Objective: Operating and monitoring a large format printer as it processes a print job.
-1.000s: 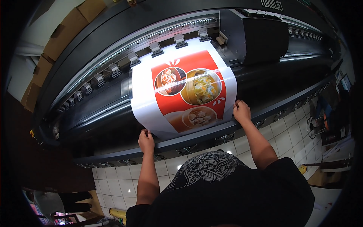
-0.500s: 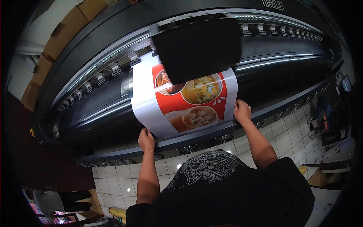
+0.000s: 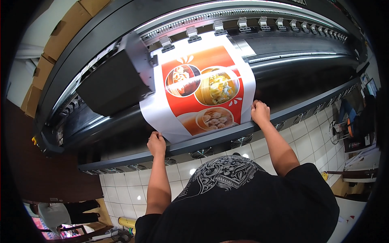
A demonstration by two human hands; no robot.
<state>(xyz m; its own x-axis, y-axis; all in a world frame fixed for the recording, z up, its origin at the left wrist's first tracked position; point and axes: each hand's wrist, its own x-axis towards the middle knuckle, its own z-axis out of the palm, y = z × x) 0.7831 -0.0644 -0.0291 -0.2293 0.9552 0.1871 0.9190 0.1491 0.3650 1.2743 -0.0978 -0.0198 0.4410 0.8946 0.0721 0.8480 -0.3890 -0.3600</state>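
Observation:
A glossy printed sheet (image 3: 172,106), red with round pictures of dumplings and other food and white margins, comes out of a wide-format printer (image 3: 283,48) and drapes down its curved front. My left hand (image 3: 156,144) is closed on the sheet's lower left corner. On the opposite side, my right hand (image 3: 260,112) pinches the right edge, a little higher up. The fingertips of both hands are partly hidden. A black print carriage (image 3: 115,79) sits to the left, its right side beside the sheet's left margin.
Metal pinch rollers (image 3: 243,25) line the printer's bed. Several small fans (image 3: 201,153) are set below its front rail (image 3: 219,135). Cardboard boxes (image 3: 69,30) stand at the far left. Another person (image 3: 55,215) stands lower left, near a yellow roll (image 3: 127,222). White floor tiles (image 3: 180,176) lie before the printer.
The print carriage has slid left off the sheet, uncovering its upper pictures and the rollers behind. Both hands keep their hold on the sheet's edges, almost unmoved.

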